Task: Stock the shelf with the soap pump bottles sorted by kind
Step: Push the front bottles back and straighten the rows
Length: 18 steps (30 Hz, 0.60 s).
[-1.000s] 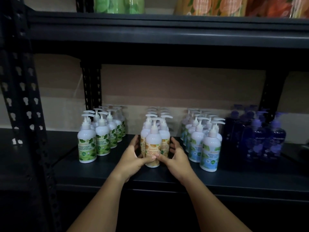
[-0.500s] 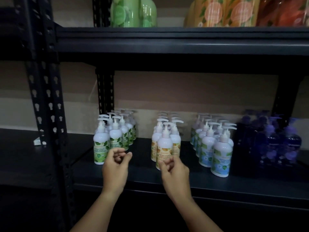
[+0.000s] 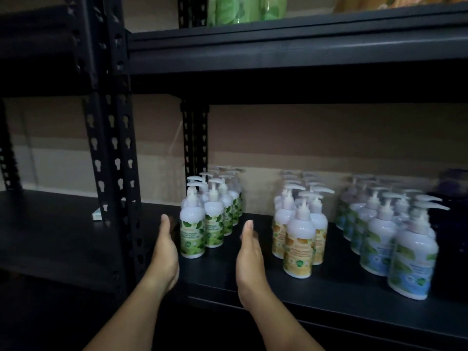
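Observation:
On the dark shelf (image 3: 228, 277) white pump bottles stand in rows by kind: green-label bottles (image 3: 193, 231) at the left, orange-label bottles (image 3: 298, 247) in the middle, blue-label bottles (image 3: 410, 262) at the right. Dark purple bottles (image 3: 453, 183) barely show at the far right. My left hand (image 3: 164, 252) is stretched out flat just left of the front green-label bottle, fingers straight. My right hand (image 3: 249, 254) is held flat on the other side of that row, between the green and orange groups. Neither hand holds anything.
A black perforated upright post (image 3: 114, 173) stands left of my left hand. The upper shelf (image 3: 278, 44) carries green bottles (image 3: 245, 8) and orange ones. A small pale box (image 3: 97, 214) lies on the neighbouring left shelf.
Both hands let go of the front orange-label bottle, moved left and opened flat on either side of the green-label row. The view shifted left.

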{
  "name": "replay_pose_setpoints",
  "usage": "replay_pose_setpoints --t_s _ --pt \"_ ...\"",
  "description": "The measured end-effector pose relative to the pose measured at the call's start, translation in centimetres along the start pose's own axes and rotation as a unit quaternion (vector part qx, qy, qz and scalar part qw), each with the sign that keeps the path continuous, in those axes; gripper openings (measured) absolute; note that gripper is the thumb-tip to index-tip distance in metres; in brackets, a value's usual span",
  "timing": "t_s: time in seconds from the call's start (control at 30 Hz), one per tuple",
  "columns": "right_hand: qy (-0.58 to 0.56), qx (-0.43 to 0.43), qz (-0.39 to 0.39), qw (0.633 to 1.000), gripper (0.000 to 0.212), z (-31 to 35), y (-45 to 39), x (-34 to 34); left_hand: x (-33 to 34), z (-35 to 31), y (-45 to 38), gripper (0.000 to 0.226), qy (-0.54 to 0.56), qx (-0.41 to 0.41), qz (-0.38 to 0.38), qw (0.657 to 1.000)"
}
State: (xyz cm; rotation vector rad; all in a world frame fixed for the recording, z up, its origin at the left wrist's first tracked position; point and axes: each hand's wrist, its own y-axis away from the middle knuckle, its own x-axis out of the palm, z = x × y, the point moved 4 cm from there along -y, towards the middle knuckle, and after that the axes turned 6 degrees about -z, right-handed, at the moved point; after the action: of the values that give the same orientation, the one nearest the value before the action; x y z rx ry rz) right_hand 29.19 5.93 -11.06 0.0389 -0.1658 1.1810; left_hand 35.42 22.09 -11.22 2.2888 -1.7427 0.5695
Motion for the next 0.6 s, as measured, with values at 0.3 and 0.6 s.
replay_pose_setpoints --t_s 0.3,0.6 --pt "-0.039 0.021 0.017 0.999 0.115 -1.6 -5.4 3.8 1.0 0.6 -4.9 0.067 0.012 -0.031 0.002 0.999" --pt "0.008 -0.034 -0.028 0.999 0.116 -1.5 -9.5 6.1 1.3 1.8 -9.0 0.087 0.007 -0.080 0.029 0.996"
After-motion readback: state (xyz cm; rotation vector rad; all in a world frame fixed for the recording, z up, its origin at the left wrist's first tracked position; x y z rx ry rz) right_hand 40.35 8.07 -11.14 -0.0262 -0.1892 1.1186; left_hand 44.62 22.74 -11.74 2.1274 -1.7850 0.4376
